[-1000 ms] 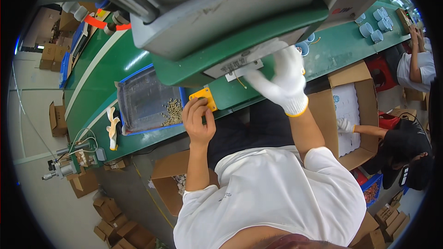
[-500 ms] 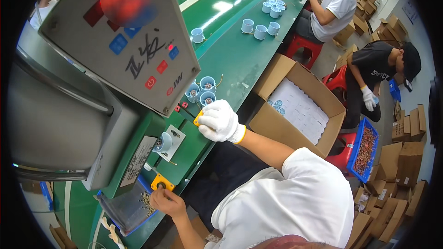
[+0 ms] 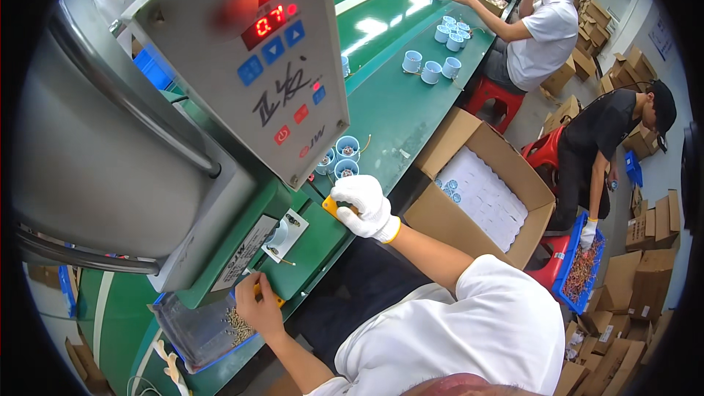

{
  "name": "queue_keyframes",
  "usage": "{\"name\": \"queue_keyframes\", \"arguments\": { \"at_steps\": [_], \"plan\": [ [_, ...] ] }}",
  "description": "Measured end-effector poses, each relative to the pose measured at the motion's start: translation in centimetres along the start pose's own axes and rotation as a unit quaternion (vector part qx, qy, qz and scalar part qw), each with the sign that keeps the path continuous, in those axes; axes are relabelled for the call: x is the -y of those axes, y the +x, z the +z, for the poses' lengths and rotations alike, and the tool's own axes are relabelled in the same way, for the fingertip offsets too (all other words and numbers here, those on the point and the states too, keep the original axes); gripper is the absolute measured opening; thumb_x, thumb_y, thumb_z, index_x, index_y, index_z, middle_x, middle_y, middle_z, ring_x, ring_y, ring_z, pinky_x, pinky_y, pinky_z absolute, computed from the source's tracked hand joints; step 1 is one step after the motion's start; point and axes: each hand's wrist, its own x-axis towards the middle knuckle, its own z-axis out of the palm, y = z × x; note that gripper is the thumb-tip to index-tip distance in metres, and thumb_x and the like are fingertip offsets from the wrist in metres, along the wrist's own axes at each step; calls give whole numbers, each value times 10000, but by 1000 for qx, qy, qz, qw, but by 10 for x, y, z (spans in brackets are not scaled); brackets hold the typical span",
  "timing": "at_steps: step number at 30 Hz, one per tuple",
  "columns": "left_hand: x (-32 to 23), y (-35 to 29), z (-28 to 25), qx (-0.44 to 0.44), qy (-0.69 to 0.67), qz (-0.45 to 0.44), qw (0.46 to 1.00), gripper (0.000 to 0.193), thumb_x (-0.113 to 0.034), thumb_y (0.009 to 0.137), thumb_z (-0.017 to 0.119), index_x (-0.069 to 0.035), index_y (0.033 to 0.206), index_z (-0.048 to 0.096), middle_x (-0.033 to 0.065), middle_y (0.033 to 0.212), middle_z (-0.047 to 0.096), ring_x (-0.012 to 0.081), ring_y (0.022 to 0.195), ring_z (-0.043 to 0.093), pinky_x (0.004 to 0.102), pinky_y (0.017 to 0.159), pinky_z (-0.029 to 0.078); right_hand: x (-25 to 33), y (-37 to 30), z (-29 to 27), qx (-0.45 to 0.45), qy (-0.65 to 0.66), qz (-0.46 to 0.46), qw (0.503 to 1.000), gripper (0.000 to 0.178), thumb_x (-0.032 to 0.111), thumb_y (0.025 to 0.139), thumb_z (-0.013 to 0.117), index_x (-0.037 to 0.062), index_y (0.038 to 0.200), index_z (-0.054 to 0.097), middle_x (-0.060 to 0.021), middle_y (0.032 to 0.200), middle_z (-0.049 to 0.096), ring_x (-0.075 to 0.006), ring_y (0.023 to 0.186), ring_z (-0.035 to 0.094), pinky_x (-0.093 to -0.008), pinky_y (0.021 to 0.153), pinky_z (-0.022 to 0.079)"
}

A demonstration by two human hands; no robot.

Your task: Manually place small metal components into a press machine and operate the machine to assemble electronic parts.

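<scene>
My bare left hand (image 3: 257, 306) lies over a yellow button box (image 3: 279, 299) at the bench's front edge. Yellow shows between its bent fingers, which hide most of the box. My right hand (image 3: 364, 207), in a white knit glove, curves over a second yellow button box (image 3: 331, 207) with thumb and fingers apart. Between the hands, a light blue cup (image 3: 279, 235), partly hidden by the machine, sits at a white plate (image 3: 292, 237). Just beyond my right hand stand light blue cups (image 3: 347, 148) with metal parts inside and thin wires.
A grey machine with a lit control panel (image 3: 286, 66) fills the left. A tray (image 3: 183, 330) of small brass-coloured parts lies lower left. More blue cups (image 3: 431, 71) stand along the green bench (image 3: 389, 121). A cardboard box (image 3: 422, 220) is at right. Two co-workers sit beyond.
My view has shifted. My left hand has moved up over its button box, and my right fingers have spread. One co-worker's gloved hand has dropped into a blue bin; another reaches toward the belt.
</scene>
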Motion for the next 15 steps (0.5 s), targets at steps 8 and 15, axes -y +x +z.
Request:
{"name": "queue_keyframes", "arguments": {
  "at_steps": [8,15],
  "plan": [
    [16,-8,-1,3,6,10,1000,132,7,927,812,-26,1053,830,147,1046,790,324,959,749,416,823,588,16,22,-1,-38,-5,-32,999,224,72,813,721,39,1033,703,-134,914,721,-393,791,696,-482,730,555],
    [5,3,-10,-6,-46,-21,999,151,-15,857,886,4,1000,841,147,918,801,291,800,742,379,767,578,4,7,0,-28,-31,-24,999,265,156,852,726,35,1087,737,-168,1016,757,-415,921,739,-497,854,581]
  ]
}}
